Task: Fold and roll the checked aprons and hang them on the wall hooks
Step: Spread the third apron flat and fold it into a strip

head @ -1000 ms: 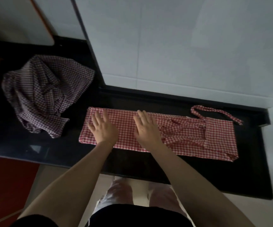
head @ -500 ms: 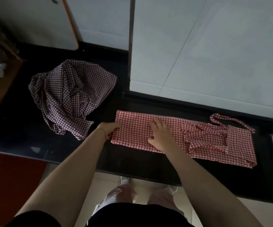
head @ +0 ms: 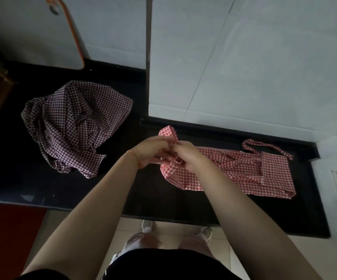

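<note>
Seen from the head camera, a person standing at a dark counter [head: 42, 186] grips the near end of a red checked apron [head: 244, 170], both hands bunched together above it. The left hand [head: 151, 151] and right hand [head: 185, 156] curl tightly round the gathered cloth, lifting that end, apparently to start the roll, while the strap end lies flat to the right. A darker checked apron [head: 72, 126] sits crumpled well apart, awaiting its turn.

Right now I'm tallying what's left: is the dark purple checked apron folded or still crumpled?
Crumpled. The dark purple checked apron lies in a bunched, creased heap on the black countertop, untouched by either hand.
</note>
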Demonstrator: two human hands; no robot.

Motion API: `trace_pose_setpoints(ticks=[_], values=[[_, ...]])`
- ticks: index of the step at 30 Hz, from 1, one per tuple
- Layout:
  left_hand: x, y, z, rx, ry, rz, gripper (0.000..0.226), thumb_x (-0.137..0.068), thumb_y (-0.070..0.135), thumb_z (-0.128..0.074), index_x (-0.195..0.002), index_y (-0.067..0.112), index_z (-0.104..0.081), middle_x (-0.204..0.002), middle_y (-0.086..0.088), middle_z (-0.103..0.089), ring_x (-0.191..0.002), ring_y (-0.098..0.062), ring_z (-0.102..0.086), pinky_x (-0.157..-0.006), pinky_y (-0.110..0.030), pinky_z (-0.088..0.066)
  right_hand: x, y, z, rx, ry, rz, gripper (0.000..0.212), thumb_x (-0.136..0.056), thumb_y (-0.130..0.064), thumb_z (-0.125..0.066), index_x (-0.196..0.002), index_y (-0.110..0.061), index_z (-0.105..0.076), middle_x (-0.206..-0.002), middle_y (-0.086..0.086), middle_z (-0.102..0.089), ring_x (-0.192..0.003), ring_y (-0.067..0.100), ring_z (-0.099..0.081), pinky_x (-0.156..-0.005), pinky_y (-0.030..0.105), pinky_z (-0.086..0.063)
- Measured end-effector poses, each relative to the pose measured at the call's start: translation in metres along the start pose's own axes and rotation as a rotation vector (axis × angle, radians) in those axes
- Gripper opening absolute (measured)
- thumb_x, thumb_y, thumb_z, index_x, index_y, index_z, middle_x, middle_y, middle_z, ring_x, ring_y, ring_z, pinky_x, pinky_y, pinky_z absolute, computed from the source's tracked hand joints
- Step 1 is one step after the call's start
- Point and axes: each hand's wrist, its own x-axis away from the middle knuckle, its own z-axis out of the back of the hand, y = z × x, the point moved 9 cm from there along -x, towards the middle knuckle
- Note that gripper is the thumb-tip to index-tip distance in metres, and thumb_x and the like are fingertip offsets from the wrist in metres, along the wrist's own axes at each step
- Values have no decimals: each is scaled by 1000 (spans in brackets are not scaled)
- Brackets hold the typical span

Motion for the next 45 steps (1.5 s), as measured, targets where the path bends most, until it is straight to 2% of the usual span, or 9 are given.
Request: trace_pose_setpoints(ticks=[7,11,15,20,24,28,33,40,45], values=[[-21,21,-2,14,533,-131,16,-95,14,-51,-93,13,-67,-83,-4,-67,-74,-17,-64,-77,-36,-57,22,16,91,-97,174,-103,22,-96,-21,-55,-112,-12,-66,-102,6,-74,-95,23,-70,-95,40,-53],[-37,31,-59,-134,514,-199,20,-93,20,-53,-98,11,-71,-91,3,-67,-82,-10,-59,-74,-27,-48,41,24,143,-224,172,-92,29,-87,-12,-49,-109,-6,-67,-105,12,-73,-96,29,-69,-87,38,-54],[-52,52,-126,-260,528,-322,24,-89,23,-51,-95,8,-69,-92,-4,-63,-82,-20,-58,-84,-39,-47,55,33,223,-377,250,12,20,-78,-5,-41,-76,-2,-61,-73,15,-62,-67,28,-58,-68,31,-46],[-75,61,-206,-490,636,-444,38,-91,30,-51,-126,19,-62,-135,2,-55,-128,-17,-48,-113,-47,-35,79,83,354,-325,398,-30,19,-80,-2,-42,-62,-11,-43,-62,6,-48,-57,21,-49,-57,27,-38],[-119,44,-278,-934,524,-398,50,-97,37,-49,-144,22,-47,-159,-3,-31,-150,-22,-18,-123,-49,-10,47,150,414,-161,378,-163,28,-95,-29,-54,-102,-7,-69,-100,12,-71,-86,25,-66,-67,32,-48],[-152,6,-325,-1221,393,-319,57,-99,43,-42,-153,26,-31,-166,-2,-11,-153,-24,1,-123,-51,1,8,197,431,99,340,-280,51,-102,-40,-41,-133,-2,-54,-128,16,-61,-107,30,-61,-90,39,-51],[-165,-27,-343,-1397,400,-258,61,-101,50,-30,-157,28,-18,-167,-3,-3,-153,-25,6,-121,-55,6,-6,205,440,266,388,-239,48,-106,-35,-29,-134,-4,-54,-131,15,-57,-113,29,-57,-81,31,-39],[-171,-52,-345,-1543,384,-212,67,-99,60,-17,-158,34,2,-166,-6,11,-151,-34,16,-118,-58,12,-16,217,441,308,449,-91,21,-100,-34,-49,-98,-15,-58,-90,-2,-57,-75,10,-52,-61,24,-36],[-176,-63,-335,-1538,377,-208,71,-94,69,-11,-155,39,12,-166,-5,14,-150,-37,16,-118,-58,11,-14,214,439,376,535,11,17,-95,-31,-57,-90,-15,-60,-85,-1,-59,-73,10,-55,-58,22,-36]])
